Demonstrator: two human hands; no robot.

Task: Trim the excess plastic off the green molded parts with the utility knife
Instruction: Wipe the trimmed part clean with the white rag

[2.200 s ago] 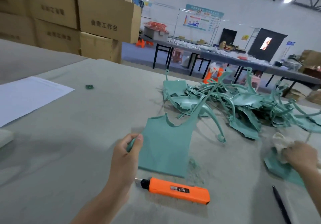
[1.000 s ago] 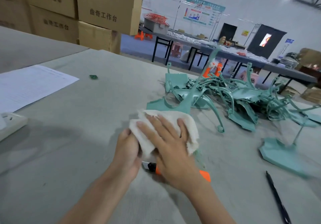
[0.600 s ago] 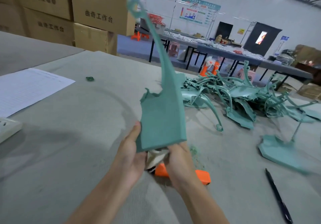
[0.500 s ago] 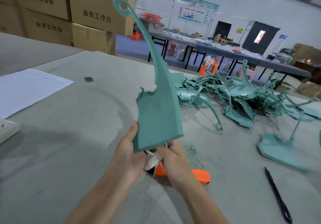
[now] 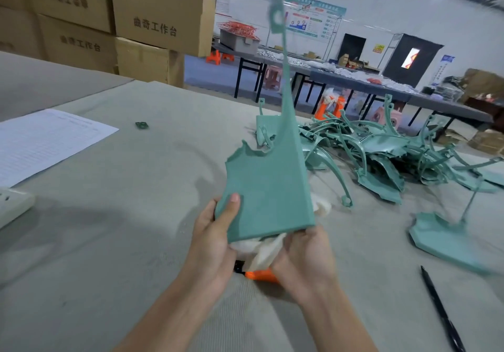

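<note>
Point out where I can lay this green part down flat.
Bare table lies between the paper sheet and your left hand, and left of the knife. Crowded: the pile of green parts at right, with a loose part and a pen nearer you.

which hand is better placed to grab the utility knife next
Right, probably. The left hand grips the green part by its lower left edge, thumb on its face, holding it upright. The right hand, with a white cloth at the bottom edge, sits directly over the utility knife.
</note>
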